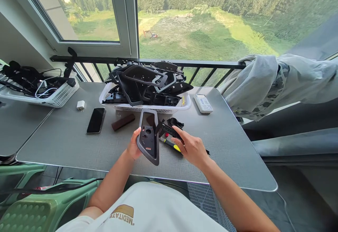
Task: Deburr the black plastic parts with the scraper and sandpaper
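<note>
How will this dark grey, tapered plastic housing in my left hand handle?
The housing is probably light for its size, being an open shell. Its surrounding rim likely keeps it stiff, though that smooth surface may slip.

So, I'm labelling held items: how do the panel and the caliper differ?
The panel is broad and hollowed; the caliper is slim. The panel is grey around a dark middle; the caliper looks mostly black. The left hand holds the panel, the right hand the caliper. Both are held over the table.
</note>
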A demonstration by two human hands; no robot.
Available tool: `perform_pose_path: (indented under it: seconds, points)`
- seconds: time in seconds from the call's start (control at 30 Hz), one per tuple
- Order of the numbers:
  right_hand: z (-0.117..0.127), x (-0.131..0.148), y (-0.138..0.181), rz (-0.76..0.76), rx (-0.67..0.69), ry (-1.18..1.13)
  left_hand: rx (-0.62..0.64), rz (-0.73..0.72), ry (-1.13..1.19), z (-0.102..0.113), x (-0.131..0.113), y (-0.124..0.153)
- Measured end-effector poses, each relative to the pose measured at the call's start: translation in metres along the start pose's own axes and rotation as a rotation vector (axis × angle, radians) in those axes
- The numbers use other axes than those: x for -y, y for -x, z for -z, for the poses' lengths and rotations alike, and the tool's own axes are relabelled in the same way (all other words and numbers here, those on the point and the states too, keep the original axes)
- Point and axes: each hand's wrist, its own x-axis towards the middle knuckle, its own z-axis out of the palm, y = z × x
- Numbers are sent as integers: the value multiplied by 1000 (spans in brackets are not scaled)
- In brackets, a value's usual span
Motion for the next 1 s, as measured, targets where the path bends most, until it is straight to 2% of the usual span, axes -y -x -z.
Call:
perform_pose_path:
  seconds: [0.13, 0.23, 0.37, 0.47, 0.6, 0.83, 1.0]
  points:
    - [0, 1, -7, -180, -91, 30, -95, -132, 34, -2, 8, -3]
    - [3, 2, -9, -261, -138, 45, -124, -282, 50, -7, 10, -4]
    - [4, 10, -3, -259, -102, 25, -204, -505, 39, -13, 12, -4]
    - [1, 20, 3, -237, -89, 32, -285, -594, 16, -14, 16, -5]
    - [-5, 27, 7, -197, -74, 39, -248, -718, -67, -10, 25, -8]
    - [-6, 19, 11, -124, -80, 53, -252, -777, -206, -4, 29, -10]
    - [-10, 17, 11, -107, -125, 60, -253, -799, -200, -3, 32, -12]
